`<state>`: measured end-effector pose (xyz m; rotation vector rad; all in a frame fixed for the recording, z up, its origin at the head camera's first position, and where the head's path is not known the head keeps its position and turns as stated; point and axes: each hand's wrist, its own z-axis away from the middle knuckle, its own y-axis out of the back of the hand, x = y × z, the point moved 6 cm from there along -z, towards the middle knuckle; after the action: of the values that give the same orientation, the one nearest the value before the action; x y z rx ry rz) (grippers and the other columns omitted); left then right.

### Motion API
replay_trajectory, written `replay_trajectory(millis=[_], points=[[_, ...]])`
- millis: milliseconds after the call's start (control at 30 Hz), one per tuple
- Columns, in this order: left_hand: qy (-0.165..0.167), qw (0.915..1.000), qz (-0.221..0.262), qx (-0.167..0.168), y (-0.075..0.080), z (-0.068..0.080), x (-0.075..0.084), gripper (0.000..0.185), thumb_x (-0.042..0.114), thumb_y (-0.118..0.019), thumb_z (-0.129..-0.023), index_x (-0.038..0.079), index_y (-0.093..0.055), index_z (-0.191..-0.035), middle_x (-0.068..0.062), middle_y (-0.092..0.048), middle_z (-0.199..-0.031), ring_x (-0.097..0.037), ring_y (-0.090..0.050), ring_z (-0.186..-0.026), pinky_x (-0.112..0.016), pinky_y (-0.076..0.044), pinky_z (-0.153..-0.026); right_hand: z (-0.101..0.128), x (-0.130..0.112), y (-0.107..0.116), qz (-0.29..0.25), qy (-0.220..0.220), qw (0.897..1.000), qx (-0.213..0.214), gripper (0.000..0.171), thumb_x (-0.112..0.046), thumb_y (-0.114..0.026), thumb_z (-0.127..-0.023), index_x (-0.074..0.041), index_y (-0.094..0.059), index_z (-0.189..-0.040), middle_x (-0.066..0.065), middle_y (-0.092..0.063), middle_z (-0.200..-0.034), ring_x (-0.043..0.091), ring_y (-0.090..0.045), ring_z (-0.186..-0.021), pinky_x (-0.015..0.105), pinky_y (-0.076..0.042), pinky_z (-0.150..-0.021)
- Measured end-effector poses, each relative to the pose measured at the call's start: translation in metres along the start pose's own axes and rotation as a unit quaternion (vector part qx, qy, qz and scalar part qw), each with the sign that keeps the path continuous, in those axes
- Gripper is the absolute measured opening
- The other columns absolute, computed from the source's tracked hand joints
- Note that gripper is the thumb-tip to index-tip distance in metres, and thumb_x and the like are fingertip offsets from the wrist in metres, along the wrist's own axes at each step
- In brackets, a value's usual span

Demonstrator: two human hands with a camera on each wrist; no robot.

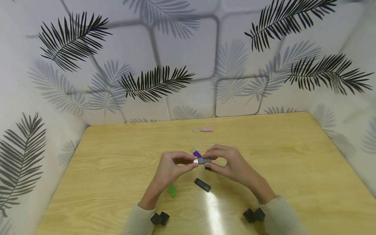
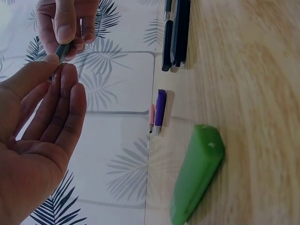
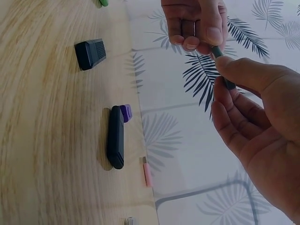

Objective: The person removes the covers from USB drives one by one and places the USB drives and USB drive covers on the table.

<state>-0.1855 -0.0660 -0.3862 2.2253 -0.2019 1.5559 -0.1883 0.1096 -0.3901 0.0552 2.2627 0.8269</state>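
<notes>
While both hands meet above the middle of the pale wooden table [image 1: 117, 156], the left hand [image 1: 170, 168] pinches the metal plug end of a grey USB stick [image 1: 202, 160] and the right hand [image 1: 232, 163] pinches its body. Judging by this, its cap seems off; purple [image 1: 196, 153], pink [image 1: 206, 129], green [image 1: 172, 191] and black [image 1: 202, 184] sticks lie untouched nearby.

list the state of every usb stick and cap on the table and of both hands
grey usb stick: uncapped, metal plug bare, held above the table by both hands
left hand: pinching the plug end
right hand: pinching the body end
purple usb stick: lying flat, plug bare
pink usb stick: lying flat near the far edge
black cap: lying loose on the table
green cap: lying loose by the left wrist
</notes>
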Motion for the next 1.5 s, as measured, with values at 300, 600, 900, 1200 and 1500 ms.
replay_trajectory(millis=[300,600,900,1200,1500], points=[[0.012,0.9998,0.006,-0.017,0.001,-0.003,-0.017,0.013,0.006,-0.075,-0.08,0.003,-0.074,-0.093,-0.008,-0.071,-0.089,-0.022,-0.068,-0.08,-0.034,-0.056,-0.073,0.0,0.001,0.001,0.001,-0.006,1.0,-0.004,0.021,-0.008,-0.074,-0.083,-0.013,-0.071,-0.102,-0.005,-0.066,-0.099,0.007,-0.061,-0.08,0.021,-0.052,-0.068],[0.021,0.9997,0.008,-0.007,0.014,0.0,-0.003,0.013,0.001,-0.073,-0.081,-0.004,-0.072,-0.093,-0.016,-0.07,-0.09,-0.026,-0.068,-0.08,-0.034,-0.057,-0.072,0.0,0.002,0.01,0.014,0.001,1.0,-0.003,0.022,-0.006,-0.074,-0.081,-0.01,-0.071,-0.102,-0.003,-0.067,-0.099,0.007,-0.063,-0.081,0.02,-0.053,-0.069],[0.02,0.998,0.015,0.058,0.055,0.006,-0.013,0.017,-0.002,-0.07,-0.083,-0.006,-0.07,-0.099,-0.02,-0.069,-0.093,-0.031,-0.068,-0.084,-0.035,-0.056,-0.074,0.019,0.019,0.05,0.063,-0.033,0.996,0.044,0.026,-0.001,-0.078,-0.076,-0.012,-0.071,-0.099,-0.004,-0.068,-0.096,0.008,-0.063,-0.08,0.021,-0.053,-0.069],[0.043,0.9971,0.014,0.062,0.042,0.001,-0.023,0.018,-0.003,-0.069,-0.083,-0.009,-0.068,-0.1,-0.023,-0.068,-0.094,-0.036,-0.067,-0.087,-0.031,-0.056,-0.074,0.02,0.032,0.044,0.076,-0.06,0.995,0.039,0.027,-0.002,-0.077,-0.077,-0.011,-0.069,-0.102,-0.004,-0.066,-0.098,0.008,-0.062,-0.085,0.027,-0.055,-0.07],[0.054,0.9946,-0.045,0.076,0.035,-0.011,-0.033,0.02,0.004,-0.07,-0.085,-0.005,-0.069,-0.103,-0.018,-0.069,-0.098,-0.033,-0.066,-0.09,-0.028,-0.056,-0.073,0.016,0.048,0.039,0.085,-0.068,0.993,0.051,0.023,-0.005,-0.076,-0.08,-0.011,-0.07,-0.101,-0.004,-0.067,-0.099,0.009,-0.062,-0.087,0.032,-0.055,-0.071]])
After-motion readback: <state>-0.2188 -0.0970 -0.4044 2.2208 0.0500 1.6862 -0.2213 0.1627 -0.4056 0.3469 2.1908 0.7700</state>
